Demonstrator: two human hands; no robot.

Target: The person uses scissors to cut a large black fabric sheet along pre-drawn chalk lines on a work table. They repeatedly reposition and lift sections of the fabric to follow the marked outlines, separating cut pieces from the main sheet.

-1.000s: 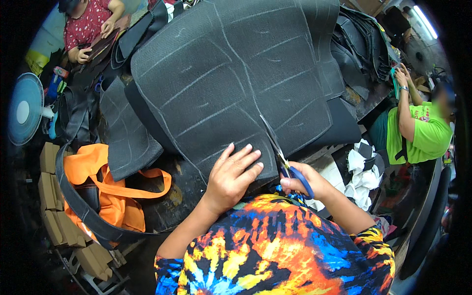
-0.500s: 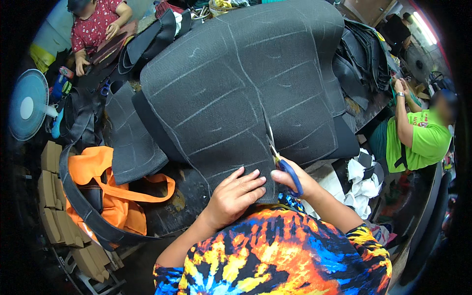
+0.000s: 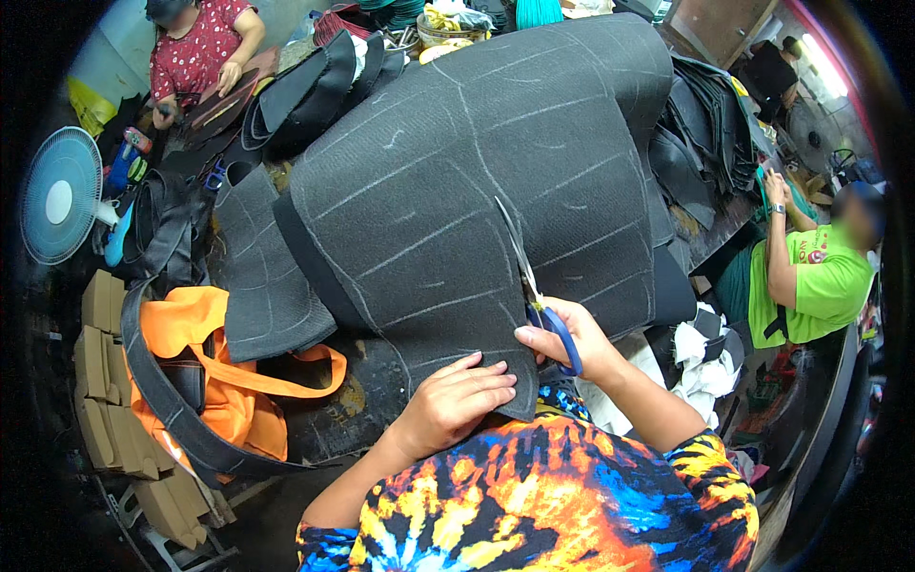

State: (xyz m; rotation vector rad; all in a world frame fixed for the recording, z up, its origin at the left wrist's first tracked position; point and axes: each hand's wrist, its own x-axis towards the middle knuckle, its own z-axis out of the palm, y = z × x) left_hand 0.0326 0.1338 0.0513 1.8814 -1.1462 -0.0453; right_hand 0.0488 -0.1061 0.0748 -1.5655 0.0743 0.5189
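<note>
A large dark grey textured sheet [image 3: 410, 219], marked with white chalk lines, spreads over the table before me. My right hand [image 3: 581, 343] grips scissors [image 3: 564, 334] with blue handles and metal blades. The blades point away from me along a long chalk line, and part of them is against the sheet. My left hand [image 3: 462, 400] lies flat on the sheet's near part, fingers together and stretched out, holding nothing. Beside it, the sheet's near corner hangs toward my body.
At left are an orange bag [image 3: 210, 372], a smaller chalk-marked piece [image 3: 267, 286], a fan [image 3: 59, 200] and stacked cardboard boxes [image 3: 100, 353]. Dark cut pieces [image 3: 710, 133] pile up at far right. White scraps [image 3: 701, 362] lie at right. Two people work nearby.
The sheet has slid slightly toward me, and my left hand has come a little nearer with it. The scissors have advanced along the chalk line.
</note>
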